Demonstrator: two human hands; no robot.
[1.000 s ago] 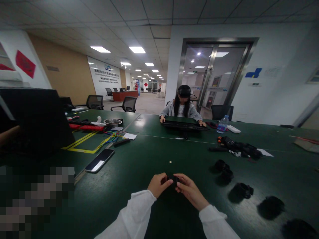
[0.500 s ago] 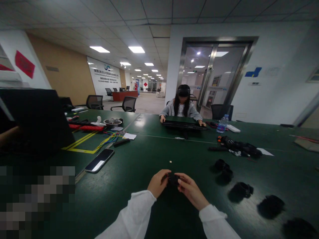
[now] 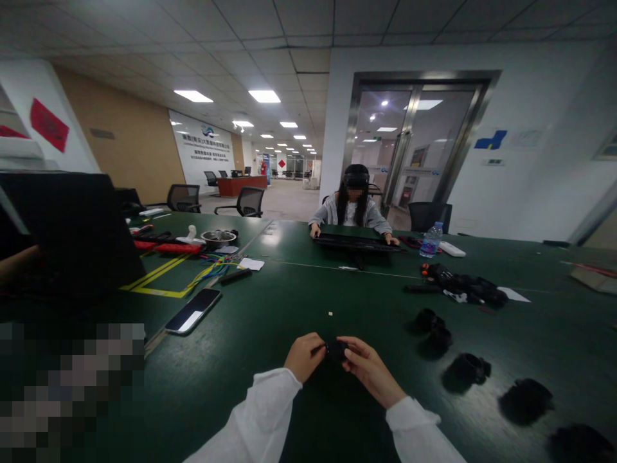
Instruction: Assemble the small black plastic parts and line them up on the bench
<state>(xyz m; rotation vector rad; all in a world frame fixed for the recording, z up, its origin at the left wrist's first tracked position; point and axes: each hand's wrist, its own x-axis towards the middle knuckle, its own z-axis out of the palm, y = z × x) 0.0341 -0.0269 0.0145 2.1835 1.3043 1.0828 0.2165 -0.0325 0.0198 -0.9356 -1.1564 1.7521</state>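
Low over the green table (image 3: 270, 308) I have a small dark black piece (image 3: 336, 351) between my hands; its details are lost in the dim light. My right hand (image 3: 367, 366) grips it from the right with thumb and fingers. On the other side, my left hand (image 3: 304, 357) pinches at its left edge. A tiny pale scrap (image 3: 330, 314) lies just beyond my fingers. To the right, several black rolled-looking pieces, one of them (image 3: 466, 369) with a small protruding part, form a slanting row.
A phone (image 3: 193, 311) lies left of my hands, near coloured wires (image 3: 207, 270) and a metal bowl (image 3: 218, 238). Across the table a person (image 3: 354, 206) holds a wide black panel (image 3: 357, 242). A water bottle (image 3: 430, 239) and a black heap (image 3: 465, 284) are at right; a black screen (image 3: 72, 235) stands left.
My left fingers have shifted slightly down and drawn together at the black piece's left edge. My right hand keeps its hold, almost unmoved.
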